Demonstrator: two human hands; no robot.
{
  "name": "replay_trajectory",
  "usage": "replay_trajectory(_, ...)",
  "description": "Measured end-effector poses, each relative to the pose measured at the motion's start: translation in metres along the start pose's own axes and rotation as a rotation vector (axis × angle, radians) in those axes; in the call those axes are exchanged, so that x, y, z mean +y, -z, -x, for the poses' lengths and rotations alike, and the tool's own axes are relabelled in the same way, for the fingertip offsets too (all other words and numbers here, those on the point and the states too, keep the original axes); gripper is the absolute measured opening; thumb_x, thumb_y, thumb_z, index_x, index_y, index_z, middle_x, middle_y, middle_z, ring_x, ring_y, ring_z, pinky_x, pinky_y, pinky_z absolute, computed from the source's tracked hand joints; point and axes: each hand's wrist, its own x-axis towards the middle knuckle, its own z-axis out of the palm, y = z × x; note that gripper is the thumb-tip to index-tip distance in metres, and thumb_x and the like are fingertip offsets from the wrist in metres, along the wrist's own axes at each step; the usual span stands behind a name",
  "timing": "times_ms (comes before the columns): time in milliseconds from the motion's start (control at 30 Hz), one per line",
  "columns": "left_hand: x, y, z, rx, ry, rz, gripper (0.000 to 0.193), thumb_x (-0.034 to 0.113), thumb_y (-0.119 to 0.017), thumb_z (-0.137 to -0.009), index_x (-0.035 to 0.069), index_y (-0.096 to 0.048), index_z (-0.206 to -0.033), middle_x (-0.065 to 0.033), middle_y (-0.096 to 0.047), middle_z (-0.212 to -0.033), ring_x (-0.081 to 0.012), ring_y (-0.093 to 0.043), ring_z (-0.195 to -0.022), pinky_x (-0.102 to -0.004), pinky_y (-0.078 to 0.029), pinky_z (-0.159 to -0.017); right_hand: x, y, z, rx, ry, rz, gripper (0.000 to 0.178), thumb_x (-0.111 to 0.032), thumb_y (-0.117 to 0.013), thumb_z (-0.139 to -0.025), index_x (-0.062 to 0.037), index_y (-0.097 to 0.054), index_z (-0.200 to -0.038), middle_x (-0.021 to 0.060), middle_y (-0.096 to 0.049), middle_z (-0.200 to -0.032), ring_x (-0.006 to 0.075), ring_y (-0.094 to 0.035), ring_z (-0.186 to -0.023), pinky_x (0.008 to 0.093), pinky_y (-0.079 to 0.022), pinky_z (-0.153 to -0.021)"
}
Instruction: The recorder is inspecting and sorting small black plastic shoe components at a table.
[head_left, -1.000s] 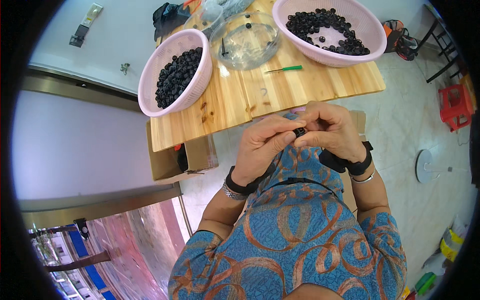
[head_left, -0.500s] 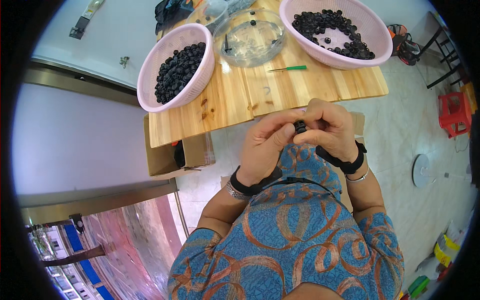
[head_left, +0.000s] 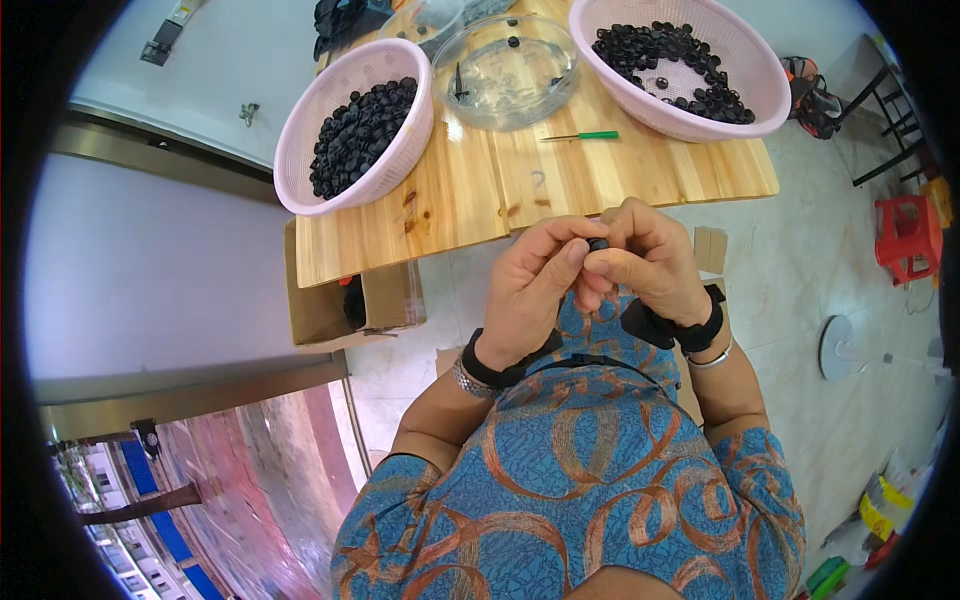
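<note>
A small round black plastic part (head_left: 597,244) is pinched between both my hands, just off the near edge of the wooden table. My left hand (head_left: 540,280) grips it with thumb and forefinger from the left. From the right, the thumb and fingertips of my right hand (head_left: 655,262) close on the same part, covering much of it. Beyond them on the table stand a pink basket (head_left: 292,150) heaped with black parts at the left and another pink basket (head_left: 768,75) with black ring-like parts at the right. A green-handled screwdriver (head_left: 597,135) lies between them.
A clear round tub (head_left: 505,100) holding a few black pieces stands at the back of the wooden table (head_left: 600,185). Under the table's left side is an open cardboard box (head_left: 385,310). A red stool (head_left: 908,240) stands on the floor at the right.
My fingers have shifted around the black part, which is now more covered. The right thumb has come closer to the left one. The whole view has tilted slightly.
</note>
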Motion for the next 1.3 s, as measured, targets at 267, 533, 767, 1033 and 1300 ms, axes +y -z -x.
replay_trajectory(267, -0.002, 0.007, -0.009, 0.052, 0.022, 0.035, 0.024, 0.017, -0.045, -0.094, -0.001, -0.050, -0.109, -0.0071, -0.058, -0.078, -0.0097, -0.054, -0.060, -0.0189, -0.044, -0.053, -0.011, -0.003, -0.014, -0.012, -0.080, -0.058, 0.017, -0.005, -0.062, -0.082, -0.0029, -0.045, -0.079, 0.0060, -0.057, -0.070, 0.0097, -0.057, -0.061, 0.0206, -0.046, -0.054)
replay_trajectory(533, 0.041, 0.034, -0.013, 0.166, 0.033, -0.097, 0.022, 0.015, -0.048, -0.092, 0.004, -0.051, -0.110, -0.0046, -0.058, -0.072, -0.0093, -0.051, -0.056, -0.0201, -0.042, -0.052, -0.007, -0.009, -0.023, -0.016, -0.046, -0.005, 0.017, -0.006, -0.066, -0.079, 0.0002, -0.053, -0.089, 0.0020, -0.057, -0.075, 0.0074, -0.055, -0.065, 0.0197, -0.046, -0.058)
replay_trajectory(767, 0.156, 0.101, -0.021, 0.385, -0.252, -0.808, 0.023, 0.010, -0.048, -0.091, 0.002, -0.053, -0.112, -0.0012, -0.056, -0.070, -0.0056, -0.049, -0.059, -0.0180, -0.040, -0.055, -0.009, 0.007, -0.023, -0.026, -0.141, 0.279, 0.013, -0.008, -0.066, -0.080, -0.0016, -0.055, -0.083, -0.0022, -0.056, -0.070, 0.0018, -0.049, -0.060, 0.0154, -0.039, -0.051)
replay_trajectory(1033, 0.226, 0.147, -0.109, 0.091, 0.226, -1.584, 0.017, 0.010, -0.050, -0.087, 0.002, -0.064, -0.093, -0.0032, -0.058, -0.064, -0.0080, -0.054, -0.055, -0.0220, -0.045, -0.051, -0.004, 0.021, -0.043, 0.017, -0.138, 0.245, 0.012, -0.006, -0.065, -0.080, -0.0003, -0.055, -0.082, -0.0002, -0.056, -0.067, 0.0035, -0.050, -0.055, 0.0164, -0.039, -0.048)
replay_trajectory(1300, 0.185, 0.209, -0.297, -0.255, 0.086, -1.998, 0.019, 0.011, -0.055, -0.077, 0.004, -0.066, -0.091, -0.0105, -0.065, -0.076, -0.0196, -0.063, -0.069, -0.0312, -0.049, -0.065, 0.000, 0.036, -0.058, 0.077, -0.198, 0.317, 0.011, -0.007, -0.065, -0.081, 0.0004, -0.056, -0.081, -0.0003, -0.054, -0.066, 0.0038, -0.049, -0.056, 0.0167, -0.039, -0.049)
